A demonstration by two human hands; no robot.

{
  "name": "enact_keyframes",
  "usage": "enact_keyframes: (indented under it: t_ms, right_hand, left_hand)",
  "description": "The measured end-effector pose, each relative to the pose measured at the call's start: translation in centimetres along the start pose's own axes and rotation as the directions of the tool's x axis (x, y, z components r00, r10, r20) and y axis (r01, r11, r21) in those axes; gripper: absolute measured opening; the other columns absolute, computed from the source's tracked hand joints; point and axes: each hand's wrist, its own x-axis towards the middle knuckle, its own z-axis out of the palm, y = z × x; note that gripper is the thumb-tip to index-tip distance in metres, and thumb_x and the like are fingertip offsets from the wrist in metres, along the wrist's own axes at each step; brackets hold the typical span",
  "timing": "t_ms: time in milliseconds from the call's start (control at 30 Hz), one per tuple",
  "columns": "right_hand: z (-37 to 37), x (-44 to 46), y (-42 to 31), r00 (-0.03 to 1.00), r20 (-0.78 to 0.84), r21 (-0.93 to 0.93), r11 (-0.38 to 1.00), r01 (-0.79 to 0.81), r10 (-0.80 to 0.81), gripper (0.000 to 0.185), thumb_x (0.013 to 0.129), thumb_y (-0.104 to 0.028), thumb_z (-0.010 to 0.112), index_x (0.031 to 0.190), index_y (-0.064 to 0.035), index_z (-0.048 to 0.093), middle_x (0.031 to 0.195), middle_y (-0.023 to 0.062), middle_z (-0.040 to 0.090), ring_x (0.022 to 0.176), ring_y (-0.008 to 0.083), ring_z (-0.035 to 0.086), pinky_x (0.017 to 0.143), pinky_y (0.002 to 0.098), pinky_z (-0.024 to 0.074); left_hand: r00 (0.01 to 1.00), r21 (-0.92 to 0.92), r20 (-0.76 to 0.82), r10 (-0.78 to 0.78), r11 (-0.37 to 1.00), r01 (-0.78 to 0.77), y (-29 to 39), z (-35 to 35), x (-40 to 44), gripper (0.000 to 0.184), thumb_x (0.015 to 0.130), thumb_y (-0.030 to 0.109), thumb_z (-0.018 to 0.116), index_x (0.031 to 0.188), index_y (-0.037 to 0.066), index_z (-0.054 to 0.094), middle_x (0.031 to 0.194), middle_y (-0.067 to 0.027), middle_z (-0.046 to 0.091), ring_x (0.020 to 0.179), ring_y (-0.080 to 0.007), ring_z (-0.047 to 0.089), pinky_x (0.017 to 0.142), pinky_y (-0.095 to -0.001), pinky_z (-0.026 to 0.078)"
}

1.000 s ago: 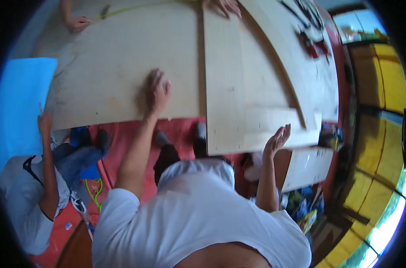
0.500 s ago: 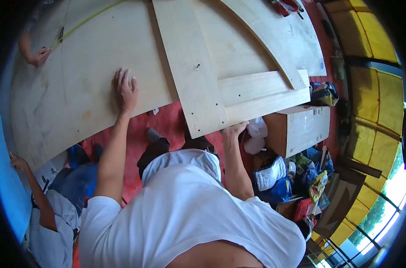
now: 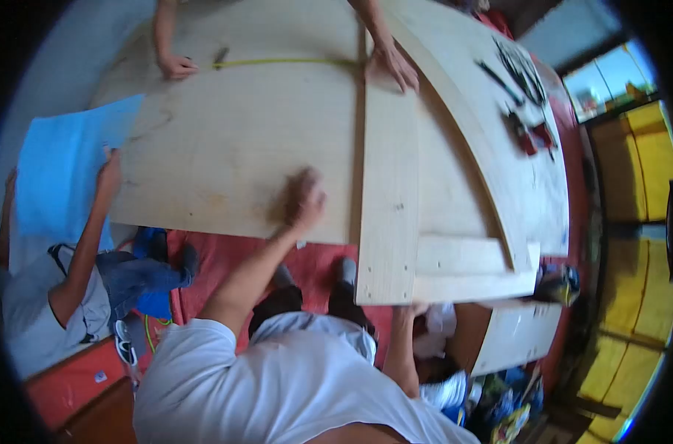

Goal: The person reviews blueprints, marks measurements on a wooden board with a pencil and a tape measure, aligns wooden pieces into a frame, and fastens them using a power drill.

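Observation:
My left hand (image 3: 307,201), blurred by motion, is over the large plywood sheet (image 3: 240,163), left of a wide wooden board (image 3: 389,185). My right hand (image 3: 418,308) is at the near edge of the joined boards, its fingers mostly hidden beneath them. A short board (image 3: 469,259) and a curved wooden strip (image 3: 462,129) adjoin the wide one on the right. Across the sheet, a co-worker's hand (image 3: 394,68) rests on the wide board. That person's other hand (image 3: 177,66) lies near a yellow tape measure (image 3: 292,61).
A red tool (image 3: 532,139) and black cable (image 3: 520,70) lie on the sheet's right part. At left, another person holds a blue sheet (image 3: 66,170). A wooden box (image 3: 517,333) and bags (image 3: 499,399) stand at lower right, on a red floor.
My right hand has gone from raised and open to the boards' near edge. My left hand has stayed over the sheet. The camera view has swung about, and the co-worker's arms show more.

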Motion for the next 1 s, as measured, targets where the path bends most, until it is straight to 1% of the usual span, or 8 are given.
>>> enact_keyframes:
  t_ms: [67,100,133,200,233,300,400,1000]
  right_hand:
    - [-1.6,0.5,-0.4,0.997,0.047,0.033,0.998,-0.059,0.057,0.07,0.098,-0.057,0.027,0.15,-0.0105,0.032,0.151,0.0109,0.039,0.135,0.0341,0.04,0.113,0.0506,0.0338]
    - [-3.5,1.8,-0.7,0.98,0.146,0.02,0.99,-0.14,0.136,0.069,0.099,-0.057,0.027,0.149,-0.0106,0.033,0.149,0.0108,0.041,0.133,0.0341,0.042,0.111,0.0514,0.0371]
    - [-5.9,3.3,-1.3,0.889,0.305,0.505,0.733,-0.455,0.341,0.068,0.099,-0.056,0.028,0.148,-0.0101,0.035,0.148,0.0109,0.043,0.132,0.034,0.044,0.109,0.0514,0.0396]
    - [-6.5,4.0,-2.1,0.713,0.616,0.519,0.508,-0.688,0.336,0.067,0.098,-0.055,0.031,0.146,-0.0096,0.039,0.147,0.0109,0.044,0.129,0.0334,0.047,0.105,0.0514,0.043]
    - [-4.6,2.5,-3.0,0.636,0.713,0.218,0.768,-0.603,0.296,0.066,0.098,-0.056,0.032,0.145,-0.0096,0.04,0.146,0.011,0.045,0.128,0.0327,0.049,0.104,0.0513,0.044]
    - [-4.8,1.5,-5.4,0.989,0.06,0.011,0.991,-0.134,0.133,0.076,0.094,-0.067,0.034,0.144,-0.0102,0.042,0.146,0.011,0.046,0.126,0.0316,0.05,0.103,0.052,0.0443]
    - [-2.4,0.2,-9.4,0.886,-0.461,-0.197,0.979,-0.049,-0.048,0.09,0.083,-0.083,0.037,0.142,-0.0143,0.045,0.144,0.0082,0.049,0.115,0.0314,0.055,0.094,0.0534,0.0475]
    - [0.0,6.6,-8.5,0.99,-0.076,-0.22,0.966,-0.132,0.118,0.085,0.091,-0.076,0.029,0.141,-0.0109,0.048,0.145,0.0087,0.05,0.129,0.0321,0.048,0.103,0.0471,0.044]
  left_hand:
    - [0.988,-0.369,0.118,0.102,0.928,-0.052,5.3,0.4,1.8,0.051,0.087,0.018,0.065,0.132,0.0,0.052,0.144,-0.0219,0.045,0.137,-0.0371,0.039,0.112,-0.0581,0.028]
    - [0.963,-0.135,0.141,0.231,0.968,-0.213,7.8,0.5,2.8,0.051,0.088,0.021,0.064,0.134,0.001,0.053,0.146,-0.0197,0.045,0.137,-0.036,0.04,0.112,-0.0553,0.03]
    - [0.957,-0.203,0.19,0.22,0.962,-0.181,9.7,0.9,3.5,0.051,0.09,0.024,0.062,0.136,0.003,0.052,0.148,-0.0163,0.043,0.137,-0.0345,0.04,0.113,-0.0551,0.029]
    - [0.91,-0.135,0.347,0.227,0.972,-0.192,10.7,1.9,5.4,0.052,0.095,0.029,0.055,0.142,0.008,0.047,0.154,-0.01,0.036,0.145,-0.0276,0.027,0.116,-0.0566,0.023]
    - [0.906,-0.11,0.349,0.24,0.97,-0.215,10.5,2.2,5.9,0.051,0.096,0.03,0.054,0.142,0.008,0.047,0.154,-0.0103,0.036,0.145,-0.0276,0.027,0.116,-0.055,0.022]
    - [0.899,-0.05,0.356,0.254,0.966,-0.254,9.4,3.4,6.0,0.051,0.098,0.032,0.051,0.142,0.008,0.046,0.154,-0.0107,0.036,0.146,-0.0276,0.026,0.118,-0.0517,0.021]
    - [0.914,-0.119,0.327,0.24,0.97,-0.212,9.1,3.9,5.4,0.049,0.098,0.028,0.05,0.143,0.009,0.045,0.155,-0.0103,0.034,0.146,-0.0279,0.024,0.118,-0.0559,0.018]
    - [0.933,0.02,0.288,0.217,0.972,-0.232,9.6,3.9,5.4,0.049,0.096,0.031,0.053,0.141,0.012,0.05,0.155,-0.0132,0.033,0.148,-0.0271,0.021,0.116,-0.0634,0.011]
